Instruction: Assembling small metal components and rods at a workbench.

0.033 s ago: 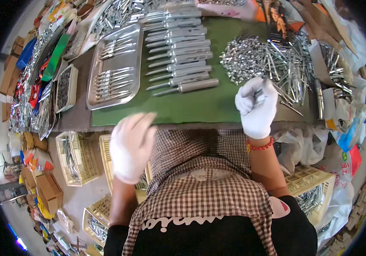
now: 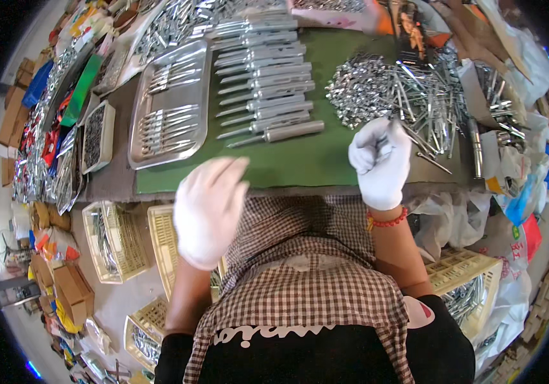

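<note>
My left hand (image 2: 210, 211), in a white glove, hangs over the near table edge, slightly blurred, its fingers stretched out with nothing in them. My right hand (image 2: 382, 163), also white-gloved, is closed in a pinch beside the metal piles; a small dark tip shows at its fingers, too small to name. Just beyond it lie a heap of small shiny metal parts (image 2: 361, 89) and a pile of long thin metal rods (image 2: 437, 109). On the green mat (image 2: 325, 169), silver tools with thick cylindrical handles and slim pointed shafts (image 2: 293, 130) lie in a column.
Left of the tools, a metal tray (image 2: 135, 144) holds two groups of slim metal pieces. A white bin (image 2: 108, 137) of small dark parts stands farther left. A cardboard box (image 2: 476, 96) of metal parts sits at right. Yellow crates (image 2: 135, 256) stand below the table.
My left hand has moved right and slightly toward the table. My right hand keeps its pinch in nearly the same place.
</note>
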A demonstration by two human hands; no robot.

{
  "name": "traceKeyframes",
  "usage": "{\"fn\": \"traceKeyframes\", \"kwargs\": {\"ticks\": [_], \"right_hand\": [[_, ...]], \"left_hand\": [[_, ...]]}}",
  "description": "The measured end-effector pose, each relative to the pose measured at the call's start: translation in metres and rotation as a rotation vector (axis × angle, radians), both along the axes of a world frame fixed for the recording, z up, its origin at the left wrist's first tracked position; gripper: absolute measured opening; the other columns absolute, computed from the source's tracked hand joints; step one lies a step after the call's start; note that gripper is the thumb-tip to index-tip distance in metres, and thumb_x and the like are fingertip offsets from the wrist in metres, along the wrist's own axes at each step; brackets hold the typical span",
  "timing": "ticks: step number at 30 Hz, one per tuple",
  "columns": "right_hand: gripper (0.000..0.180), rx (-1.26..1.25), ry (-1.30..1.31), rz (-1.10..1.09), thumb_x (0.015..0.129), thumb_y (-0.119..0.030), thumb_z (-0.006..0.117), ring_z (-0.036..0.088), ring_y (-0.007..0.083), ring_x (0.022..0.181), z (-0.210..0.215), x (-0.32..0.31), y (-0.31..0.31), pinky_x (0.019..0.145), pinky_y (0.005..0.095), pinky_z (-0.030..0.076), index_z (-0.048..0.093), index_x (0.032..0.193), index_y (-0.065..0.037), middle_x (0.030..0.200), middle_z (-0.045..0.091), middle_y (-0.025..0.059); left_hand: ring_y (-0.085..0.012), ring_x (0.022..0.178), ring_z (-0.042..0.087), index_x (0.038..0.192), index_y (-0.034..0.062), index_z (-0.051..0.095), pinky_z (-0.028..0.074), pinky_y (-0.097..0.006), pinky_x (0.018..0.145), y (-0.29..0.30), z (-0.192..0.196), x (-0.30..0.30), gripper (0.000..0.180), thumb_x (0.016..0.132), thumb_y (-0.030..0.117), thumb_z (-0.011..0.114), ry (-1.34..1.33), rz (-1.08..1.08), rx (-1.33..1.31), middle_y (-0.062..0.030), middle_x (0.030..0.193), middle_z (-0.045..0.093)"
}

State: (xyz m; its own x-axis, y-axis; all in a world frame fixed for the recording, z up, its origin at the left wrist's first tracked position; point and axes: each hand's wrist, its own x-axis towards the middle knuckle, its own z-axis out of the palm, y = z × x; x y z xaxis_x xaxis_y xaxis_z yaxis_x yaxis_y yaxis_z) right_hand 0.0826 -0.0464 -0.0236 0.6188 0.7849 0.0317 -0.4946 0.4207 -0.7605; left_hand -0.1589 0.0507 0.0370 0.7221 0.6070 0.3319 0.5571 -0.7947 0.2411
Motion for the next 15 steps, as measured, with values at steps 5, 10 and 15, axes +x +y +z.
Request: {"fn": "traceKeyframes", "kwargs": {"ticks": [5,10,15], "right_hand": [[0.035,-0.127,-0.104,0.044,0.102,-0.026,0.046,0.035,0.0053,0.05,0.005,-0.006,-0.001,0.047,0.0229,0.025,0.06,0.085,0.001,0.061,0.043,-0.0024],[0.018,-0.209,-0.162,0.069,0.094,-0.011,0.05,0.039,0.0035,0.06,0.013,-0.008,-0.002,0.052,0.0202,0.031,0.065,0.094,0.001,0.072,0.049,-0.0035],[0.023,-0.225,-0.266,0.073,0.097,-0.009,0.047,0.044,0.0033,0.065,0.015,-0.008,-0.001,0.057,0.0179,0.036,0.065,0.107,0.0,0.079,0.055,-0.003]], "left_hand": [[-0.0317,0.093,0.064,0.105,0.0076,0.065,0.05,-0.042,0.083,0.018,-0.017,0.072,0.023,0.083,0.013,0.069,-0.1,-0.209,0.058,-0.0087,0.108,0.066],[-0.0325,0.085,0.062,0.096,0.0081,0.065,0.049,-0.044,0.076,0.023,-0.021,0.085,0.017,0.081,0.015,0.071,0.072,-0.248,-0.061,-0.0092,0.095,0.062],[-0.0329,0.086,0.062,0.095,0.008,0.065,0.05,-0.043,0.074,0.028,-0.021,0.081,0.017,0.08,0.015,0.071,0.024,-0.349,-0.024,-0.0104,0.095,0.062]]}}
